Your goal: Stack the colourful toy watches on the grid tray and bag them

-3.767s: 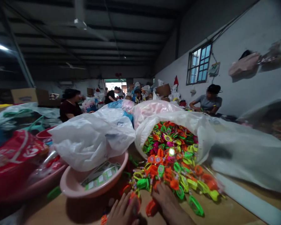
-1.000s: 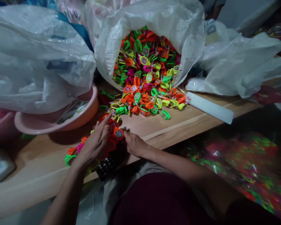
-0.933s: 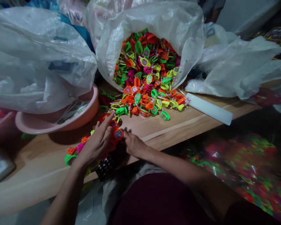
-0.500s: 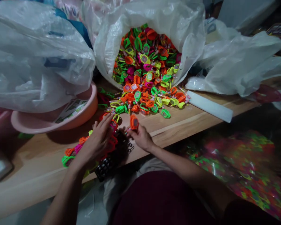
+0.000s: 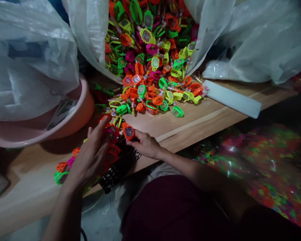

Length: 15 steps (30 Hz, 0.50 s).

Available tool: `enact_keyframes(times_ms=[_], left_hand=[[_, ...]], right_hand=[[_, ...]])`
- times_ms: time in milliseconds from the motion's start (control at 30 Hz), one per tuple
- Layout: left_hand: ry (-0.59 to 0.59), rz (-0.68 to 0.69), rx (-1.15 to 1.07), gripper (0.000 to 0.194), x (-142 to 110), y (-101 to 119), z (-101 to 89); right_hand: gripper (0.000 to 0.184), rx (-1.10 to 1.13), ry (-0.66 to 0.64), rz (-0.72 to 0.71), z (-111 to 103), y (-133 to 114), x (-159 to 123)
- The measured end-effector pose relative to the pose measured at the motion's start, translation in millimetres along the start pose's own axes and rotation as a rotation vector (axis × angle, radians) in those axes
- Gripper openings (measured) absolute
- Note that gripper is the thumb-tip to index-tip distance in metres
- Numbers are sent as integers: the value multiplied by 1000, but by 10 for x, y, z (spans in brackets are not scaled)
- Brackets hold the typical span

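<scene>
Touching an orange toy watch (image 5: pixel 128 131), markings apparently unreadable.

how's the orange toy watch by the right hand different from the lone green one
The orange toy watch is at the right hand's fingertips; the green toy watch lies apart on the table. One is orange, the other bright green. Both have a squarish face.

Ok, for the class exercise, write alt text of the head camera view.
Two bare hands work at a wooden table: the right hand touches an orange plastic toy watch, the left hand rests over a row of similar watches. Behind, a heap of neon watches spills from a white plastic sack beside a pink basin.
</scene>
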<state>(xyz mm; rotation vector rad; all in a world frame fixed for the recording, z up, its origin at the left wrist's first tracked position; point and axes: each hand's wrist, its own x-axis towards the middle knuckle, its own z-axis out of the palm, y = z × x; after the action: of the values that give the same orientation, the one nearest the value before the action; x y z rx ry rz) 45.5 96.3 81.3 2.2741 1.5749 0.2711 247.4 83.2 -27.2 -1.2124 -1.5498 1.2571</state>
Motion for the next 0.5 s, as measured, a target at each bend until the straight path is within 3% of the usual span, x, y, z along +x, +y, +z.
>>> enact_keyframes(times_ms=[100,200,333,500], left_hand=[[-22,-56,-119,68,21,22,-4],[-30,-39,-128,71,35,32,-8],[-37,-25,-143,68,18,66,-25],[-43,-47,-184,66,4,114,-39]], right_hand=[[18,-109,-112,-182,43,65,10],[21,-266,-145,-302,100,156,-15],[42,-397,-170,-349,147,210,-88],[44,-512,-146,-400,237,211,-113]])
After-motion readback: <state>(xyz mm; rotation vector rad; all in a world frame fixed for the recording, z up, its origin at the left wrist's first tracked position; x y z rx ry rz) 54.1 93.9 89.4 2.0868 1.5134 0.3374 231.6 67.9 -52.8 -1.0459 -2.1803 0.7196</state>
